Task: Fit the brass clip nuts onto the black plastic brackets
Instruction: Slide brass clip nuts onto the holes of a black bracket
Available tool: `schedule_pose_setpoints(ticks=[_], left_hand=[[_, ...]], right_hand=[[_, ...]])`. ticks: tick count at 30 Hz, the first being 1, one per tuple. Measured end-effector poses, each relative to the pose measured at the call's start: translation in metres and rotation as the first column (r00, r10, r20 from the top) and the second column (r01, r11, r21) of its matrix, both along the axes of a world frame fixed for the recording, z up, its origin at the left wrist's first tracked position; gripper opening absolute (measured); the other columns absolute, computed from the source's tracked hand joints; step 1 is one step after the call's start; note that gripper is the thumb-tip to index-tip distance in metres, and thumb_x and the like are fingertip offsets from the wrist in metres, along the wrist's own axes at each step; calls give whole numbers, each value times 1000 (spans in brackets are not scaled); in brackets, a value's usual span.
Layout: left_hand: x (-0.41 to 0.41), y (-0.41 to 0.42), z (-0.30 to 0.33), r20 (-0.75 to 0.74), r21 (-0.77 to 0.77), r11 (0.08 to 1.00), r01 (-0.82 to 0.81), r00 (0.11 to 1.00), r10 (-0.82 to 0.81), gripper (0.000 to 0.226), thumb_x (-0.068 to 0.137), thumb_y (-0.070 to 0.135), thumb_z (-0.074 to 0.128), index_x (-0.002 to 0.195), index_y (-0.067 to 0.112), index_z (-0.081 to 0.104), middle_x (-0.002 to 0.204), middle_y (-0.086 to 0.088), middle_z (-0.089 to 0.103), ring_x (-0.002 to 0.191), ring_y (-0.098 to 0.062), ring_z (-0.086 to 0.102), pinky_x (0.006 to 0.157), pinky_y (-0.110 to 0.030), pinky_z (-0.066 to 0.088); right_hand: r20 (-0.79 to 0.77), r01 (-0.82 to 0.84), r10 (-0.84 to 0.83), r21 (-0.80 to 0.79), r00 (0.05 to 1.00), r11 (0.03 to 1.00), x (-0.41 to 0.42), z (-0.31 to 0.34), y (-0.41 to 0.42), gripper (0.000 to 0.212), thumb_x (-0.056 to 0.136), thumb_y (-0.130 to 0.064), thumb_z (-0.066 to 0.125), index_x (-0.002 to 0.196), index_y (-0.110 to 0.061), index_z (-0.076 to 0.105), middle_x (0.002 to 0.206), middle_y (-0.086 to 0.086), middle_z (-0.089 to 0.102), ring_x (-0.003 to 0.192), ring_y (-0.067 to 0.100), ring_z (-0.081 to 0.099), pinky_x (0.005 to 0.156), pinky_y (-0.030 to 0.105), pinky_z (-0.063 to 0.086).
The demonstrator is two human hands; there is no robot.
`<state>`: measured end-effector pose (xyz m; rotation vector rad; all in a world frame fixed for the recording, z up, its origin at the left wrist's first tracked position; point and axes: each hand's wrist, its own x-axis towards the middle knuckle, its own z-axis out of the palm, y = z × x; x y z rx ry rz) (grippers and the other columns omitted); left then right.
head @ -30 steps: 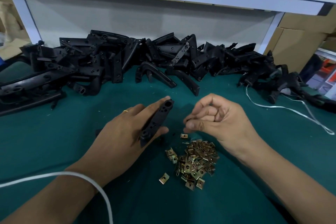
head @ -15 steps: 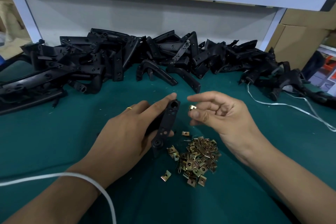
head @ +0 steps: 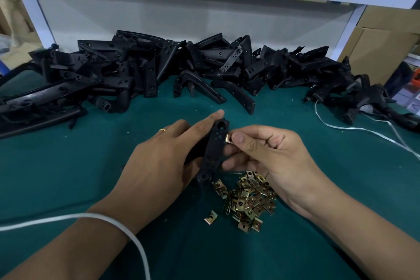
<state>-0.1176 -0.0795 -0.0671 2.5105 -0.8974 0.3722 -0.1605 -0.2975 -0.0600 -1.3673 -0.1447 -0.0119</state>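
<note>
Bracket [head: 214, 152] first: I see it gripped upright in my left hand [head: 159, 166], fingers wrapped behind it. Against its right edge sits one brass clip nut [head: 229, 138], pinched by my right hand [head: 270, 157] between thumb and forefinger. Just below that hand lies the loose nut pile [head: 247, 200] on the green table [head: 68, 166]. Beyond both hands, more brackets are heaped [head: 159, 68].

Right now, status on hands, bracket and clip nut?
Left hand grips black bracket. Right hand pinches brass clip nut at bracket's right edge, seating not visible. Nothing between them; loose nut pile below.
</note>
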Motion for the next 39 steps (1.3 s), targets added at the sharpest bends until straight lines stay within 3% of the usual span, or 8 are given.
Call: schedule_pose_setpoints(ticks=[4,8,13,21,25,30,39], left_hand=[[0,-1,-1,10,-4,1000,-9,1000,9,87,80,36,44,158,57,11,98,16,43,80,-6,34,59,-29,41],[-1,-2,-2,21,-11,1000,-3,1000,3,88,83,35,50,157,59,9,101,15,46,84,-12,47,63,-37,52],[1,-1,-5,41,-22,1000,8,999,-7,86,87,37,54,157,59,9,101,15,48,85,-12,51,63,-40,54],[2,-2,-10,74,39,996,84,994,-86,87,91,30,47,160,52,-2,106,11,48,93,-17,50,69,-34,47],[1,-3,-11,63,52,993,103,992,-106,93,91,28,52,161,48,-7,110,11,49,97,-19,50,77,-33,45],[1,-3,-10,42,45,993,106,993,-108,93,82,36,44,161,48,-5,110,12,50,99,-19,50,80,-35,46],[1,-5,-2,166,182,982,48,983,-79,91,83,46,30,162,37,-11,106,10,46,94,-20,46,84,-38,46]], right_hand=[[7,16,-16,8,1000,1000,-1,1,2,21,85,-21,77,99,-6,81,92,21,77,74,29,78,68,31,63],[27,36,-36,-1,999,999,0,1,1,19,87,-19,77,100,-5,79,94,25,77,75,31,77,71,32,63],[114,42,-38,-35,993,999,1,-2,2,11,89,-14,76,97,-7,76,90,28,76,72,35,77,71,36,63],[269,81,-19,-222,963,972,2,-3,-5,8,91,-10,76,93,-4,72,84,20,78,63,33,74,64,35,62],[279,72,3,-257,960,964,1,-2,-6,7,92,-12,75,93,-6,71,83,19,78,61,31,73,63,35,61],[278,42,30,-249,960,968,0,-2,-3,7,92,-15,75,93,-9,71,83,19,77,62,31,73,62,34,61],[241,65,-15,-199,971,978,-1,-4,0,24,88,-26,79,92,-20,56,81,20,77,58,32,72,61,31,58]])
